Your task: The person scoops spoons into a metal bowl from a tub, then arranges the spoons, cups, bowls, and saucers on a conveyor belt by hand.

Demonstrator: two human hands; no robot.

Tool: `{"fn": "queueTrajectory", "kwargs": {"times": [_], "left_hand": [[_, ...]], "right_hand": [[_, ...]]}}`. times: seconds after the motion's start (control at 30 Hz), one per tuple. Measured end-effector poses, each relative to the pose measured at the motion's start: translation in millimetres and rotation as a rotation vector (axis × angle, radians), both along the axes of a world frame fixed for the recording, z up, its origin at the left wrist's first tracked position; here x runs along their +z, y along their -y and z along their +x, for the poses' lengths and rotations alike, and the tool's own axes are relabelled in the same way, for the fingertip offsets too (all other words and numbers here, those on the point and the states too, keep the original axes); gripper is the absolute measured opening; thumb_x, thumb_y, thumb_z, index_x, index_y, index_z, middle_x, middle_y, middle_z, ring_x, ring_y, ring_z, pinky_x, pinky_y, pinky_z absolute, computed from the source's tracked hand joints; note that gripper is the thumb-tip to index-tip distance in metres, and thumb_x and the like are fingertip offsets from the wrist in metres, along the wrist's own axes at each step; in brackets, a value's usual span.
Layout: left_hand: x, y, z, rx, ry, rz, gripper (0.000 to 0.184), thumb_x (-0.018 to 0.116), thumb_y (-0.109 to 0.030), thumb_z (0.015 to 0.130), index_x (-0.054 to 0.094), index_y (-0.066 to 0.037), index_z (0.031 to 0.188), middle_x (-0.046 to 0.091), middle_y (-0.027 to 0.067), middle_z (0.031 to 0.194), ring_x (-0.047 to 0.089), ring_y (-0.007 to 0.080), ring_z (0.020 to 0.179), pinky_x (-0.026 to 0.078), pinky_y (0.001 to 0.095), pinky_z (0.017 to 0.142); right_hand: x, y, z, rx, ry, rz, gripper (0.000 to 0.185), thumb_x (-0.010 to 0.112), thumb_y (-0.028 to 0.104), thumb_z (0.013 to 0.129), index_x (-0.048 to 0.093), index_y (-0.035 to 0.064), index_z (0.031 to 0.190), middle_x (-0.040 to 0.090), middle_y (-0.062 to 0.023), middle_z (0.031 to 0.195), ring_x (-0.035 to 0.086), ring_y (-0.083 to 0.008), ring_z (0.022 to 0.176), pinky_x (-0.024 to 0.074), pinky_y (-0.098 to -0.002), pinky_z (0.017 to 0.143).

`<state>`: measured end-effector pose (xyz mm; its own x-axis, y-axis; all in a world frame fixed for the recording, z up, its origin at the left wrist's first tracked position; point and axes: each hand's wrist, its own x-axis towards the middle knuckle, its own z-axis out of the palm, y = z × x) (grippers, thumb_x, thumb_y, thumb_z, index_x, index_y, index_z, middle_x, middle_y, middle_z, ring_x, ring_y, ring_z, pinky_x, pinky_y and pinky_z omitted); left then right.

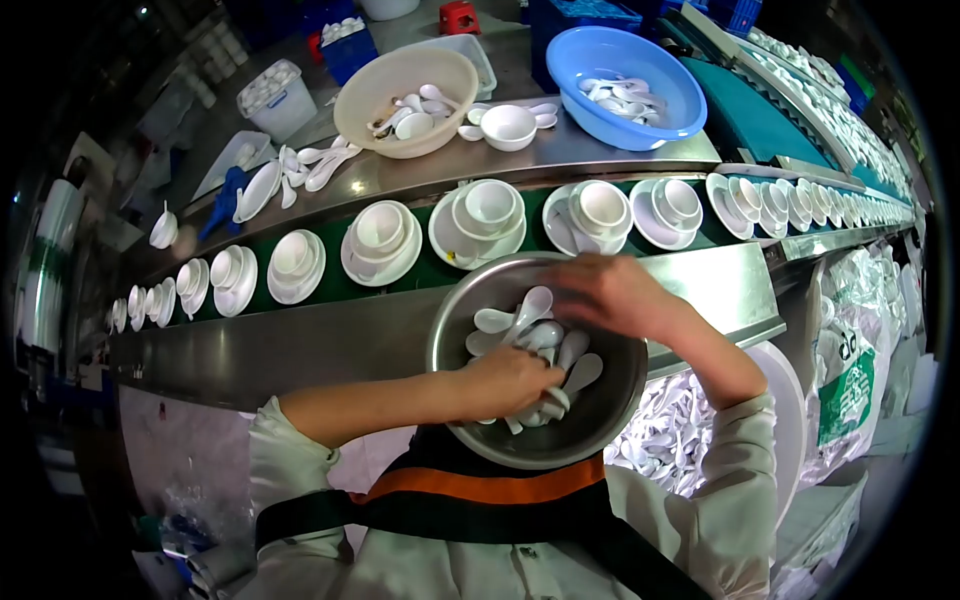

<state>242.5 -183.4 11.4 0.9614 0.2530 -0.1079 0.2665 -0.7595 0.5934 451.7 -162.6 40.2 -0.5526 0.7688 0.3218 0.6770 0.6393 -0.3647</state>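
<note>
A steel bowl point(440, 350) in front of me holds several white soup spoons point(583, 373), lying at mixed angles. My left hand point(510, 382) reaches into it from the left, its fingers curled round a spoon near the bowl's middle. Over the bowl's far right rim is my right hand point(605, 295), smeared by motion; whether its fingers hold anything is not visible. Just beyond the bowl, a green conveyor belt point(335, 298) carries a row of white plates with stacked bowls. A spoon point(583, 238) lies on the plate nearest my right hand.
Behind the belt, a steel ledge bears a cream basin point(349, 120) and a blue basin point(566, 75) with spoons, a small white bowl point(508, 128) and loose spoons point(330, 163). At lower right stands a large white tub point(785, 400) full of spoons beside a plastic sack point(850, 350).
</note>
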Motion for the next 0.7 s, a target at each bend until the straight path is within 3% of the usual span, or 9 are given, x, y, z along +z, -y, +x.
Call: {"fn": "queueTrajectory", "kwargs": {"times": [0.03, 0.17, 0.33, 0.4, 0.5, 0.53, 0.6, 0.67, 0.7], "left_hand": [[3, 4, -4, -0.078, -0.071, 0.025, 0.025, 0.064, -0.013, 0.070, 0.051, -0.006, 0.090, 0.057, 0.0092, 0.076, 0.057, 0.0281, 0.079, 0.043, 0.0390, 0.074], [-9, 10, -19, -0.121, -0.094, 0.054, 0.023, 0.065, -0.013, 0.070, 0.053, -0.005, 0.087, 0.058, 0.0109, 0.081, 0.056, 0.0279, 0.085, 0.043, 0.0391, 0.075], [-2, 1, -22, -0.202, -0.061, 0.052, 0.020, 0.063, -0.015, 0.073, 0.054, -0.005, 0.086, 0.058, 0.0117, 0.080, 0.056, 0.0293, 0.083, 0.043, 0.0401, 0.073], [12, -4, -23, -0.139, -0.061, -0.159, 0.021, 0.061, -0.019, 0.075, 0.053, -0.005, 0.089, 0.057, 0.0140, 0.074, 0.057, 0.0315, 0.076, 0.044, 0.0421, 0.068], [41, -16, -27, -0.074, -0.027, -0.243, 0.025, 0.059, -0.025, 0.080, 0.050, -0.005, 0.092, 0.057, 0.0154, 0.072, 0.057, 0.0329, 0.070, 0.044, 0.0408, 0.062], [45, -21, -28, -0.025, -0.028, -0.311, 0.027, 0.059, -0.027, 0.081, 0.050, -0.005, 0.092, 0.057, 0.0158, 0.074, 0.057, 0.0329, 0.071, 0.044, 0.0396, 0.062], [38, -32, -29, -0.049, -0.007, -0.312, 0.026, 0.059, -0.026, 0.082, 0.050, -0.004, 0.093, 0.058, 0.0120, 0.071, 0.059, 0.0267, 0.067, 0.045, 0.0357, 0.061], [36, -35, -27, 0.000, 0.136, -0.515, 0.024, 0.060, -0.022, 0.082, 0.051, -0.004, 0.095, 0.057, 0.0050, 0.069, 0.058, 0.0169, 0.067, 0.045, 0.0324, 0.061], [32, -41, -28, 0.039, 0.209, -0.484, 0.021, 0.058, -0.014, 0.082, 0.053, -0.005, 0.100, 0.054, -0.0002, 0.067, 0.053, 0.0082, 0.061, 0.043, 0.0254, 0.054]], "right_hand": [[-2, 6, -7, 0.213, 0.077, -0.058, 0.037, 0.066, 0.019, 0.073, 0.058, 0.0101, 0.108, 0.058, -0.0149, 0.106, 0.059, -0.0285, 0.091, 0.0495, -0.0344, 0.072], [-46, 39, -17, 0.237, 0.402, 0.126, 0.033, 0.061, 0.017, 0.074, 0.056, 0.0102, 0.106, 0.056, -0.0138, 0.107, 0.059, -0.0270, 0.088, 0.0495, -0.0335, 0.067], [-35, 54, -12, 0.288, 0.688, -0.029, 0.015, 0.059, 0.015, 0.070, 0.061, 0.0102, 0.084, 0.059, -0.0093, 0.080, 0.060, -0.0213, 0.080, 0.0493, -0.0300, 0.057], [-24, 56, -4, 0.246, 0.654, -0.008, 0.009, 0.059, 0.016, 0.073, 0.062, 0.0115, 0.080, 0.060, -0.0067, 0.073, 0.062, -0.0215, 0.074, 0.0493, -0.0315, 0.055], [0, 45, 20, 0.075, 0.173, -0.180, 0.011, 0.059, 0.019, 0.079, 0.063, 0.0107, 0.083, 0.061, -0.0092, 0.073, 0.061, -0.0261, 0.066, 0.0496, -0.0338, 0.060], [3, 40, 27, 0.071, 0.177, -0.180, 0.011, 0.059, 0.019, 0.079, 0.063, 0.0107, 0.083, 0.061, -0.0092, 0.073, 0.061, -0.0261, 0.066, 0.0496, -0.0338, 0.060], [8, 27, 39, -0.281, -0.092, -0.200, 0.010, 0.059, 0.015, 0.079, 0.064, 0.0080, 0.084, 0.060, -0.0130, 0.073, 0.060, -0.0298, 0.068, 0.0487, -0.0349, 0.061], [-9, 10, 61, -0.487, -0.154, -0.022, 0.010, 0.059, 0.011, 0.078, 0.064, 0.0057, 0.085, 0.058, -0.0157, 0.074, 0.059, -0.0323, 0.068, 0.0476, -0.0371, 0.061], [-24, 0, 78, -0.593, -0.104, 0.055, 0.010, 0.058, 0.012, 0.078, 0.063, 0.0052, 0.084, 0.058, -0.0162, 0.075, 0.059, -0.0328, 0.068, 0.0476, -0.0381, 0.061]]}}
